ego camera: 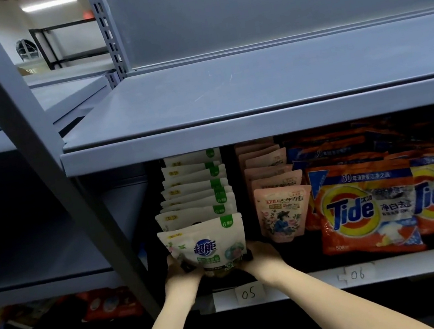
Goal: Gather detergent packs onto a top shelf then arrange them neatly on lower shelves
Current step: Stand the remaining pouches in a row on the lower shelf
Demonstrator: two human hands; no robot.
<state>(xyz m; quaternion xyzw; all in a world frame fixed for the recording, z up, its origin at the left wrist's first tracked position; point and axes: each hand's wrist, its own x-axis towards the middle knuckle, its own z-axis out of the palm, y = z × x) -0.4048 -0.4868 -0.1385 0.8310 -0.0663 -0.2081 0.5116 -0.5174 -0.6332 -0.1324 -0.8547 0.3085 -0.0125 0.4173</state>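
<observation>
The front white and green pack [206,249] stands upright at the front edge of the lower shelf [303,284], just above the paper tag marked 05 [248,293]. It sits between the two hands. The left hand [179,271] holds its bottom left corner, with the fingers curled round the edge. The right hand [261,256] holds its bottom right side, with the fingers tucked behind the pack, so they are mostly hidden.

Behind this pack, a row of the same white and green packs [196,191] runs toward the back of the shelf, one behind the other.

Just to the right is a row of pink packs [282,211], also standing upright. They are near the right hand but not touching it.

Further right, orange Tide bags [365,205] lean at the front edge, above the tag marked 06 [357,274].

The grey top shelf [253,82] is right above all the packs.

A grey slanted post [43,154] crosses the left side.
</observation>
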